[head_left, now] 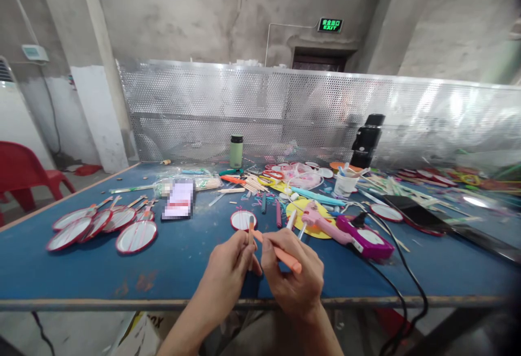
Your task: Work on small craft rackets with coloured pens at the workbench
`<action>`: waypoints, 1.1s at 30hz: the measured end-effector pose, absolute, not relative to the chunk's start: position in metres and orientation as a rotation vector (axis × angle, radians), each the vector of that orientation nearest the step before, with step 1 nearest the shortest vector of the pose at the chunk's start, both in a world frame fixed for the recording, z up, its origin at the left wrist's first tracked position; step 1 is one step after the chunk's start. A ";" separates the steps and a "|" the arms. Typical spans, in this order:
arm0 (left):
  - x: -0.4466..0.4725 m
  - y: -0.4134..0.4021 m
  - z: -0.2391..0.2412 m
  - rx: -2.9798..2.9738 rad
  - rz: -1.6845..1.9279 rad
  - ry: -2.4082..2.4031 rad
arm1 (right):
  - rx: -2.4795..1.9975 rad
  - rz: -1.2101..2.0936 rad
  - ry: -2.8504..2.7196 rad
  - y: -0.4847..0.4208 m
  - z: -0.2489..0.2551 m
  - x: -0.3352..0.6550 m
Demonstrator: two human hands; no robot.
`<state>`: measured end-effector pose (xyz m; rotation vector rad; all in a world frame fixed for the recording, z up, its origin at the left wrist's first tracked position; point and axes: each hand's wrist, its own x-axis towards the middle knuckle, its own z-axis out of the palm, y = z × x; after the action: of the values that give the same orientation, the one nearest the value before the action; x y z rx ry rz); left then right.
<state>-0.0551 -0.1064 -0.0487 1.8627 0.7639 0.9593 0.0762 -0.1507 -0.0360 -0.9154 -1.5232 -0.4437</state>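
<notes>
My left hand (230, 269) is closed in a pinch on a thin wooden stick (251, 229) that stands up near the table's front edge. Close beside it, my right hand (291, 277) is wrapped round an orange pen-like tool (285, 257), whose tip points at the stick. Just beyond the stick lies a small round white fan with a red rim (241, 219). A pink glue gun (319, 220) rests on a yellow disc (301, 220) to the right of my hands.
Several finished red-rimmed fans (136, 235) lie on the left of the blue table (81, 269). A magenta device (366, 241) with a black cable (401, 280), a green bottle (236, 151), a white cup (345, 183), loose sticks and a black phone (415, 212) crowd the middle and right. A perforated metal screen (285, 112) stands behind.
</notes>
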 end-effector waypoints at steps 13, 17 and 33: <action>-0.056 -0.106 -0.047 1.855 0.965 0.749 | -0.899 -0.451 -1.517 -0.151 -0.036 0.076; -0.055 -0.106 -0.048 1.866 0.973 0.756 | -0.900 -0.433 -1.529 -0.150 -0.038 0.077; -0.055 -0.105 -0.049 1.856 0.968 0.753 | -0.927 -0.474 -1.527 -0.152 -0.037 0.077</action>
<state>-0.0550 -0.1053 -0.0492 1.8563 0.7529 0.9680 0.0767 -0.1524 -0.0371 -0.9273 -1.5274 -0.4738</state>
